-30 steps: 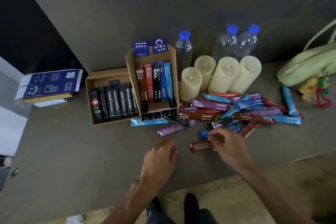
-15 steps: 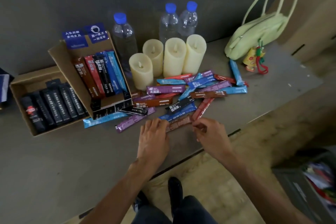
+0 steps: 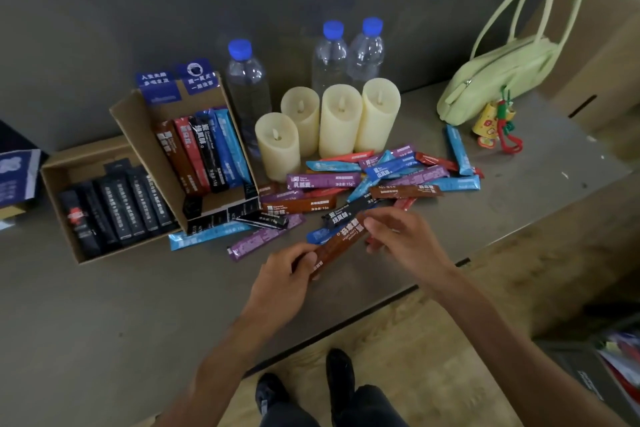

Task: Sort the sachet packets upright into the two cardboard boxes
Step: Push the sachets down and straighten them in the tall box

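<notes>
**Brown sachet held at both ends, boxes off at ten o'clock**

The likeliest slip is at the tilted box [image 3: 136, 125], at ten o'clock from the hands. It stands at a slant with coloured packets leaning inside, so a hard push could tip it or fan them flat. A forearm sweeping across could also drag the loose pile [image 3: 391, 180], at one o'clock, towards the worktop [image 3: 138, 305] edge.

The brown sachet [image 3: 341, 243] hangs just above the worktop. The left hand [image 3: 284, 277] pinches its near end with curled fingers, and the right hand [image 3: 405, 236] nips the far end at fingertip and thumb. Both forearms reach in from six o'clock. The low box [image 3: 90, 163] of black packets sits at nine o'clock.
</notes>
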### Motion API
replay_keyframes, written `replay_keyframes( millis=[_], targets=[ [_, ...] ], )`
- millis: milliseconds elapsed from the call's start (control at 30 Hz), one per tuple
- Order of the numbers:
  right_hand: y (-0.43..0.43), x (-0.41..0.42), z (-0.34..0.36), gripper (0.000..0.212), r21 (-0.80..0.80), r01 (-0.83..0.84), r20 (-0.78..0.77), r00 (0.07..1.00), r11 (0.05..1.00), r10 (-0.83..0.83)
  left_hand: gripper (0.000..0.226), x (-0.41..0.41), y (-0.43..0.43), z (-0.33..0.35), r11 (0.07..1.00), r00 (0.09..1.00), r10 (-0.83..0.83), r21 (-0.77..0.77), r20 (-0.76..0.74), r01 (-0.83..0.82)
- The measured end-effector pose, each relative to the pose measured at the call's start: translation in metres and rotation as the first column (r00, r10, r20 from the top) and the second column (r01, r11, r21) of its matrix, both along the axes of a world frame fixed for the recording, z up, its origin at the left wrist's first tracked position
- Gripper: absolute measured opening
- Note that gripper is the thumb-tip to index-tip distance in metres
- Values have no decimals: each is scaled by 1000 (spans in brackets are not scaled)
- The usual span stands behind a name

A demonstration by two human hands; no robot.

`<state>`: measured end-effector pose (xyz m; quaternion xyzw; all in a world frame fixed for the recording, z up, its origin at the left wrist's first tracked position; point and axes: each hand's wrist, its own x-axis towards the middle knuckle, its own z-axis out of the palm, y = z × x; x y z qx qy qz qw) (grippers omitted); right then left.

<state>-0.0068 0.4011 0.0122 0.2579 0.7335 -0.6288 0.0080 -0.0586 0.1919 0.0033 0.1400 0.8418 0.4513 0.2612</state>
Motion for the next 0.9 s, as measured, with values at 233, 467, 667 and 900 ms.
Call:
replay_keyframes(
  millis=[233, 467, 667, 900],
  targets=[
    [-23, -25, 17, 7, -86, 32, -95, 995, 996, -41, 6, 7, -22, 6, 997, 996, 81, 12, -47, -80],
    [-102, -58, 32, 12, 63, -288, -122, 948, 955, 294, 13, -7, -60, 22, 903, 919, 390, 221, -65, -368],
    [-149, -119, 37, 14, 291, -314, -105, 928, 904, 357, 13, -41, -103, 22, 813, 804, 575, 210, -152, -543],
    [-180, -194, 39, 22, 521, -243, -85, 939, 818, 333, 13, -94, -114, 34, 792, 742, 608, 152, -281, -591]
  ],
)
